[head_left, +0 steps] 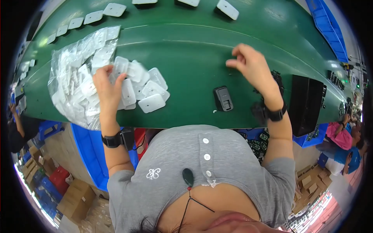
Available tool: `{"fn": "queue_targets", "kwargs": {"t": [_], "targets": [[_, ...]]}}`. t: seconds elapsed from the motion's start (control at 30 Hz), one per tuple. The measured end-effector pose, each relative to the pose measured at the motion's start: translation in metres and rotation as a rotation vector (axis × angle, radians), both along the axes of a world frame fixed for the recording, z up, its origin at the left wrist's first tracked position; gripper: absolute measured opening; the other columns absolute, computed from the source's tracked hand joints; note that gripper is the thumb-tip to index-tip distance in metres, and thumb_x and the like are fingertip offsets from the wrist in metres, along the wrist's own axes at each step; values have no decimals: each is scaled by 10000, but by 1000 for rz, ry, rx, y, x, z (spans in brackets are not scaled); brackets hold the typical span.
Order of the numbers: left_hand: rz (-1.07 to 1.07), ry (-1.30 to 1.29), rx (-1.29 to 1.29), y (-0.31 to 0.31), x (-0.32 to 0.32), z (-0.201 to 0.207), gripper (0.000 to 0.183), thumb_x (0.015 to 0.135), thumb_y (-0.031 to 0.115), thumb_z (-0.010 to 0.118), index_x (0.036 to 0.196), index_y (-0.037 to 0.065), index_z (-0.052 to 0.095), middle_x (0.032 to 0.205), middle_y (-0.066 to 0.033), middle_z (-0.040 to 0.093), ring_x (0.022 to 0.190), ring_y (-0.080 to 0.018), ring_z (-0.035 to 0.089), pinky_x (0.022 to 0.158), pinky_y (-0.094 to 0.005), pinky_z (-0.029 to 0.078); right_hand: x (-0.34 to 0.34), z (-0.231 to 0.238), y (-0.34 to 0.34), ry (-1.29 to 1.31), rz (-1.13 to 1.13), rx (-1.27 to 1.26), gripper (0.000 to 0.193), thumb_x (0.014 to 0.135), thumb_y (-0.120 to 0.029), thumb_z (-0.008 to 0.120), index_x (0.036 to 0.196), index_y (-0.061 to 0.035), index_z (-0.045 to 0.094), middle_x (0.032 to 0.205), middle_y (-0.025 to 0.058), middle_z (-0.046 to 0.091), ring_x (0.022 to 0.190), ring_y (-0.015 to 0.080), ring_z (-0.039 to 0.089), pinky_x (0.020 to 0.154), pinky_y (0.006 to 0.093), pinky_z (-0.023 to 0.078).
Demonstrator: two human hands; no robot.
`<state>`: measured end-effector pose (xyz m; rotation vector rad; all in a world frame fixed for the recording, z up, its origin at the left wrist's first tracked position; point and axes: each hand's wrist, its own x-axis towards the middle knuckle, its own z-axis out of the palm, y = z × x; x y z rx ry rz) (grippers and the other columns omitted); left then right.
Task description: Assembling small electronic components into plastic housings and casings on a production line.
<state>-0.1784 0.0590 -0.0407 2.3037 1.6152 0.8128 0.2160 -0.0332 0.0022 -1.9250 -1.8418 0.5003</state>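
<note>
My left hand [107,83] reaches over a heap of white rounded plastic covers [152,103], its thumb spread away from its fingers; it seems to hold none of them. Many of these covers lie in and spill from a clear plastic bag [58,83]. My right hand [250,64] hovers above the green table, fingers curled and thumb apart, with nothing visible between them. On the table between my hands, nearer the right one, lies a dark grey plastic housing [223,98] with a recess in it. A tiny white bit [214,112] sits beside the housing.
White-topped units [227,9] stand in a spaced row along the far side of the green table [186,73]. A black box [305,105] and small black parts [277,79] are at right. Blue bins [87,151] flank me below the edge; people work at both sides.
</note>
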Motion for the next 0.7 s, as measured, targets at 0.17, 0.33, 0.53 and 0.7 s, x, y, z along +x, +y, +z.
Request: {"fn": "queue_targets", "kwargs": {"t": [0.17,0.33,0.53,0.7], "targets": [[-5,37,89,-7,25,7,351,725,116,752,1006,18,567,933,-123,581,900,-315,510,802,-398,410,-19,-17,-38,-31,-34,60,210,746,-60,715,843,-5,537,758,104,538,641,237,557,587,322,464],[-43,-49,179,-8,20,10,237,807,76,673,1012,6,577,903,-115,578,797,-276,567,692,-372,451,-21,-16,-44,-133,-23,98,139,790,-32,666,847,9,546,783,109,558,643,235,571,600,327,475],[-119,-661,-493,-32,61,44,198,888,2,564,1086,-9,555,771,-48,585,560,-88,561,484,-213,424,-35,9,-39,685,-285,10,102,854,-78,645,877,0,583,821,42,619,672,120,595,599,240,466],[-370,-796,-722,-55,135,44,310,898,-7,541,1204,-2,491,759,-65,600,578,-107,595,502,-217,449,-57,22,-39,1188,-219,4,116,892,-68,596,937,20,534,829,117,632,704,175,641,617,253,497]]}}
